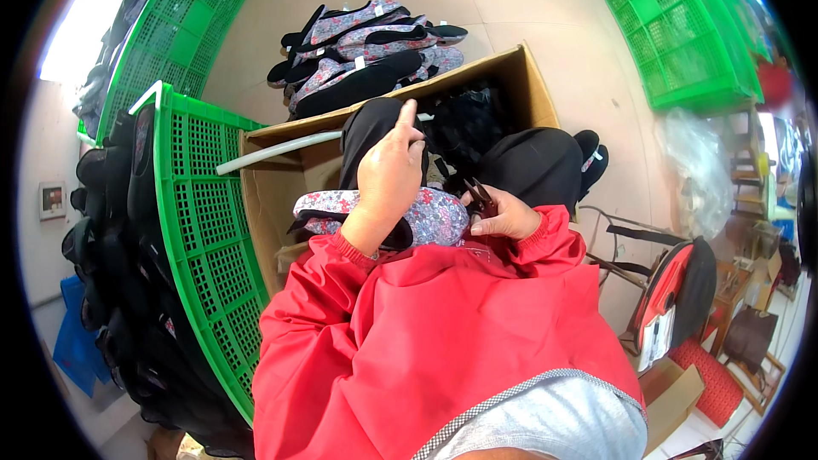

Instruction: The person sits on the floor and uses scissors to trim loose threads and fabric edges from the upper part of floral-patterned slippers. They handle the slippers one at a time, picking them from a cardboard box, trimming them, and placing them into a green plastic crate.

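Floral slipper [436, 220] rests against red smock [452, 315], near side of cardboard box [538, 94], presumably body-braced to spare hands. Right hand [509, 215]: grip clamped on dark snips [482, 198], tips facing far. Left hand [392, 166]: forefinger extended; grip closure hidden, cannot tell.

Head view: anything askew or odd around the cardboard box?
Possibly: a pale tube lies slantwise across the cardboard box, its left end jutting past the edge toward the green crate, so it looks misplaced.

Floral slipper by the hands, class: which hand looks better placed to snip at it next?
Probably the right hand: it holds the dark snips beside the floral slipper, while the left hand points forward, showing no tool.
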`<state>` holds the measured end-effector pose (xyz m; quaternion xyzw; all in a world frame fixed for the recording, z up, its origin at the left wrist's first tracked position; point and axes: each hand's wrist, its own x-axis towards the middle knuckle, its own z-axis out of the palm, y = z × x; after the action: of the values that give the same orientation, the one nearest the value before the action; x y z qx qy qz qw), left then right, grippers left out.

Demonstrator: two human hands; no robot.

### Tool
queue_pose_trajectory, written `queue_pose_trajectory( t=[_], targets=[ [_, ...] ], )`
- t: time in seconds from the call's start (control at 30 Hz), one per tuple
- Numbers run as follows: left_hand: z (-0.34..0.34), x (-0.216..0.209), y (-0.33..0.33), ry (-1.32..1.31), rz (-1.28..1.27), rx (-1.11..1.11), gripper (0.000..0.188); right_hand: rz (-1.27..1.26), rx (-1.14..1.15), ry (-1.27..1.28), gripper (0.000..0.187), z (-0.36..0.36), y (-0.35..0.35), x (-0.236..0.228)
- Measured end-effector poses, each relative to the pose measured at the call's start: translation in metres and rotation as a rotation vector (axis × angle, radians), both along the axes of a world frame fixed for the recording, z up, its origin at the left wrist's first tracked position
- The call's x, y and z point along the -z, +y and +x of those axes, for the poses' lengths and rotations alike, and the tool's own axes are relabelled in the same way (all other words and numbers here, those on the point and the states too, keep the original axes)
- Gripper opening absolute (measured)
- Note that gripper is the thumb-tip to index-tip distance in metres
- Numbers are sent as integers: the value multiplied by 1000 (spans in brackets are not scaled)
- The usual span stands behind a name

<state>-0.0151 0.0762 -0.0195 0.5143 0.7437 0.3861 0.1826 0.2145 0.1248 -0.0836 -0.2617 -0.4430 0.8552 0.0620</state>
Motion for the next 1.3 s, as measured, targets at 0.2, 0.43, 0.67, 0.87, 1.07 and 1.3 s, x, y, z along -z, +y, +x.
queue_pose_trajectory(
  t=[0.2,0.43,0.67,0.87,1.07,1.3],
  targets=[
    [-9,10,1,158,146,174,14,-116,134,-1,26,-3,-13,6],
    [6,-25,-21,170,-241,512,42,-144,348,-51,11,-27,-15,2],
    [0,-22,-19,154,-266,506,41,-112,448,40,13,-46,-25,4],
    [-7,-22,-18,40,-311,474,38,-86,557,118,15,-45,-21,11],
    [-9,-24,-16,-7,-317,468,37,-187,698,75,17,-43,-11,9],
    [-18,-28,-26,-175,-234,409,49,161,316,99,56,-34,-19,4]
  ],
)
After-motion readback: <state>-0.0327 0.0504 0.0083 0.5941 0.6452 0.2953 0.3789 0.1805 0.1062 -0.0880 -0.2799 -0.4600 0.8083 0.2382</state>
